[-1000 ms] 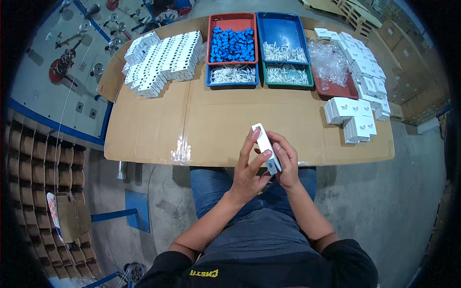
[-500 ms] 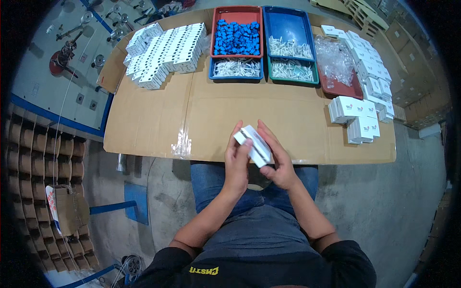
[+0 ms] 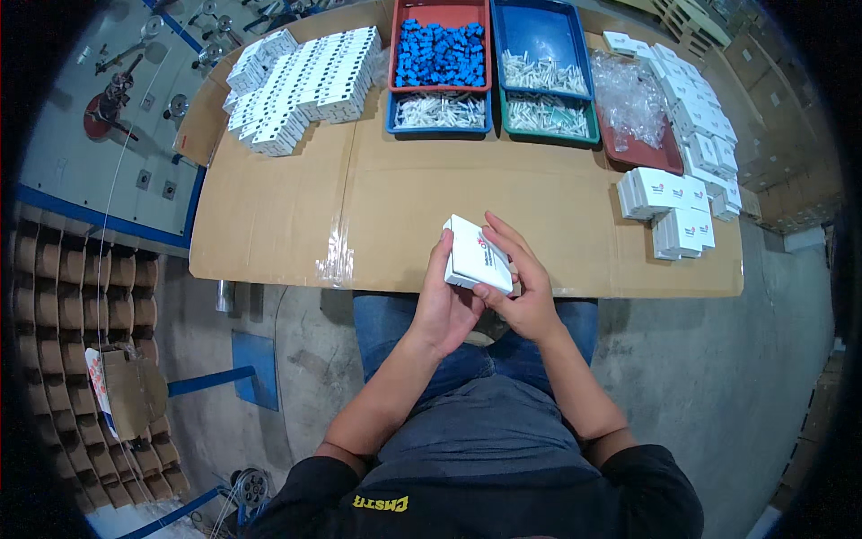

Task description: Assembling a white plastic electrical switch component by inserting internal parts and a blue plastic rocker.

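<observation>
White box [image 3: 479, 255] now turned: broad printed face up, narrow side half second ago. Likely means turning in hand, no set-down yet. Left hand [image 3: 442, 310] grasps left edge; right hand [image 3: 528, 296], right side. Box near cardboard sheet's [image 3: 269, 234] front edge.

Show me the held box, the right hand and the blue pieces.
Held box [image 3: 473, 255]: head view, upward face.
Right hand [image 3: 529, 304]: head view, near thumb base.
Blue pieces [image 3: 442, 56]: head view, pile's middle.

"What do the left hand [image 3: 440, 310] and right hand [image 3: 530, 304] hold?"
"1 white carton [image 3: 476, 255], printed face up."
"And across the cardboard sheet [image 3: 409, 202]?"
"A red tray [image 3: 440, 11] of blue plastic pieces [image 3: 440, 56], beside a blue tray [image 3: 539, 27]."
</observation>
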`<state>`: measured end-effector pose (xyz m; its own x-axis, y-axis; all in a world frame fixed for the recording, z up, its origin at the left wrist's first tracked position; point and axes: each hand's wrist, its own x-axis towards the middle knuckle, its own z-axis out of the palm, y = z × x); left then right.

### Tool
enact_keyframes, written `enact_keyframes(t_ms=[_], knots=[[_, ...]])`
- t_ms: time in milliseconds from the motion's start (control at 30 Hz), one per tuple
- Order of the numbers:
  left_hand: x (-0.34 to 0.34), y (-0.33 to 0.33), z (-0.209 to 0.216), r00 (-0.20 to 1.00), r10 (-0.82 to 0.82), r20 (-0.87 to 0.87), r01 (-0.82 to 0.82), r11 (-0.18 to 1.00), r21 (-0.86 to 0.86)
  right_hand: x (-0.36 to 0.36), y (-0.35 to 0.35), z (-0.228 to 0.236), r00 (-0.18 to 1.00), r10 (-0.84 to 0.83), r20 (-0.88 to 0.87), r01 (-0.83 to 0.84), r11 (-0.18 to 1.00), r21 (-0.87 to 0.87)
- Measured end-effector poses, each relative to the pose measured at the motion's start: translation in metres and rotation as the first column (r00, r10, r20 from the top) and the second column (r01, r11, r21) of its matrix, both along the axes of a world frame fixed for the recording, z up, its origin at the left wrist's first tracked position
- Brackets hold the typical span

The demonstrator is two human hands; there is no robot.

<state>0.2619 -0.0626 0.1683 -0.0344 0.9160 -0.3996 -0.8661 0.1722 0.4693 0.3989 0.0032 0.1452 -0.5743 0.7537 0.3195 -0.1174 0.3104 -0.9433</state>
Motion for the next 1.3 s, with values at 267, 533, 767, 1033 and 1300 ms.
enact_keyframes(t_ms=[267,533,767,1033,1300], knots=[[0.011,0.005,-0.005,0.998,-0.01,-0.064,0.006,0.998,-0.06,0.003,0.009,-0.012,0.999,0.032,0.043,-0.034,0.998,0.055],[0.007,0.004,-0.018,0.996,-0.014,-0.084,0.012,1.0,-0.017,0.002,0.011,-0.018,0.999,0.02,0.04,-0.027,0.982,0.185],[0.018,0.007,-0.004,0.996,0.037,-0.086,-0.047,0.991,-0.123,0.007,0.005,-0.015,0.998,0.063,0.014,-0.062,0.995,-0.08],[0.017,0.003,-0.007,0.956,0.139,-0.258,-0.14,0.99,0.014,0.004,0.013,-0.016,0.988,0.07,-0.141,-0.083,0.992,-0.092],[0.005,0.004,-0.019,0.466,0.276,-0.841,0.052,0.94,0.337,0.011,0.018,-0.001,0.981,0.1,-0.165,-0.16,0.898,-0.41]])
